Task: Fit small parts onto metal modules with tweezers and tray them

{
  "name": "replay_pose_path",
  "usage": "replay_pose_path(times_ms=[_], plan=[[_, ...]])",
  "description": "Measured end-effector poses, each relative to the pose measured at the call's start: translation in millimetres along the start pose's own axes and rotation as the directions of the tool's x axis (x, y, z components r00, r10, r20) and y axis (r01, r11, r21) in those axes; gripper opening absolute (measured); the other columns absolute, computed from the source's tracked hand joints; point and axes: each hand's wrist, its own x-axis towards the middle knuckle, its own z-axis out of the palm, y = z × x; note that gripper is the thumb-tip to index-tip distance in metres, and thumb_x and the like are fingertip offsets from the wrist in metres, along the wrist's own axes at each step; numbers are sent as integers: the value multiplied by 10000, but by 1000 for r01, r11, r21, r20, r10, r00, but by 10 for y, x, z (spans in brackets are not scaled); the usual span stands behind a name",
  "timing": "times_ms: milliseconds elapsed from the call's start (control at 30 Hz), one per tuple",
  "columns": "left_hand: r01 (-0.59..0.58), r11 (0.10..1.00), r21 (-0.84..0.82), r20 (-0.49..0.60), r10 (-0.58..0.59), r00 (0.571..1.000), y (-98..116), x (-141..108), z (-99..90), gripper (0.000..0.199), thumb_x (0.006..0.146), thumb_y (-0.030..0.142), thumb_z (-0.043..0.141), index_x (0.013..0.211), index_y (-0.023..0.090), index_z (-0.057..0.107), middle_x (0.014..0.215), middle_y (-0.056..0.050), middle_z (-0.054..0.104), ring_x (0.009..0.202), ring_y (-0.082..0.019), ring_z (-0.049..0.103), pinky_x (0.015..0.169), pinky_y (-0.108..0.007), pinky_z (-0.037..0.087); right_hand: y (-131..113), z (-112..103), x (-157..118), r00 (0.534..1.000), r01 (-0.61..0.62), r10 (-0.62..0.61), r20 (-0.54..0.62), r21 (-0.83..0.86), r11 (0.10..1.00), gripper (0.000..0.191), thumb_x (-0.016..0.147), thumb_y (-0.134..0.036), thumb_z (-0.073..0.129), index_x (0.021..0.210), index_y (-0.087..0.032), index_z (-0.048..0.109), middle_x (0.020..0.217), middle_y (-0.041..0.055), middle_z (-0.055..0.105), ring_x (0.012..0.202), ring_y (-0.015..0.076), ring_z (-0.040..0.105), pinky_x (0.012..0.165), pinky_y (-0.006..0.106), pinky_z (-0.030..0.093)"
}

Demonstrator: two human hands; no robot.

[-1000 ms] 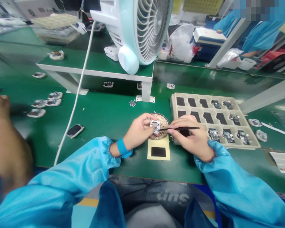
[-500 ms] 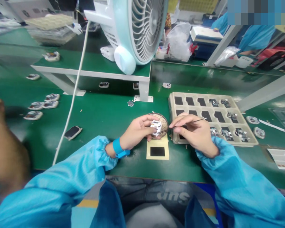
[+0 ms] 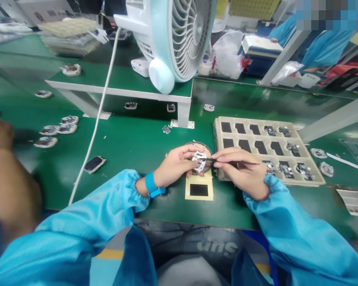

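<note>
Between the thumb and fingers of my left hand [image 3: 176, 163] is a small white device housing [image 3: 200, 162], held over a round speckled dish [image 3: 209, 150]. My right hand [image 3: 245, 169] pinches thin dark tweezers [image 3: 235, 162], whose tip lies over the housing. Just below the dish, a yellow sheet [image 3: 199, 197] with a black rectangle on it rests on the green table. A beige compartment tray [image 3: 312, 174] stands beside my right hand, with black pieces and small circuit parts in its compartments.
A white cable [image 3: 93, 137] runs down the left side. A fan [image 3: 179, 39] stands on a raised shelf [image 3: 122, 90]. Several housings [image 3: 67, 128] and a dark-faced device [image 3: 94, 164] lie at left. Another person's arm [image 3: 10, 186] is at the left edge.
The tweezers have turned to lie nearly level, with their tip now across the upper part of the housing. The view has shifted slightly, and the other person's arm stays at the left.
</note>
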Motion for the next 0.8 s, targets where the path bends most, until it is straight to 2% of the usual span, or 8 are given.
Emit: replay_pose_path(times_ms=[67,167,400,600,800], plan=[[12,999,-38,51,-10,999,18,-19,12,421,797,219,803,1175,133,639,959,-101,747,676,-200,749,457,-184,452,-17,15,11,998,57,-57,-7,-56,997,183,803,-90,796,909,-238,777,929,54,808,846,216,776,774,379,666],[21,998,-62,70,-17,997,27,-31,19,419,788,224,824,1159,135,651,976,-110,754,666,-200,751,466,-190,441,-43,18,21,996,84,-87,-33,-89,993,206,811,-83,785,923,-256,777,929,52,809,837,220,777,760,390,668],[45,995,-91,112,-35,993,10,-24,-1,424,790,233,830,1171,150,663,950,-102,758,659,-197,749,474,-196,428,-67,15,29,997,77,-75,15,-103,992,207,827,-73,763,923,-255,791,950,63,813,852,223,783,772,390,677],[61,987,-148,141,-40,989,10,-21,-14,415,787,215,830,1168,157,675,946,-85,757,617,-160,720,513,-216,448,-71,26,19,997,70,-72,-31,-71,995,190,827,-87,771,910,-256,795,944,63,815,839,224,784,753,386,679],[98,989,-115,133,-83,988,57,-26,-3,435,820,214,815,1219,157,652,942,-90,746,711,-178,732,507,-184,440,-45,32,2,997,67,-68,-26,-54,996,173,871,-101,727,927,-249,794,980,59,812,884,207,779,798,372,673]])
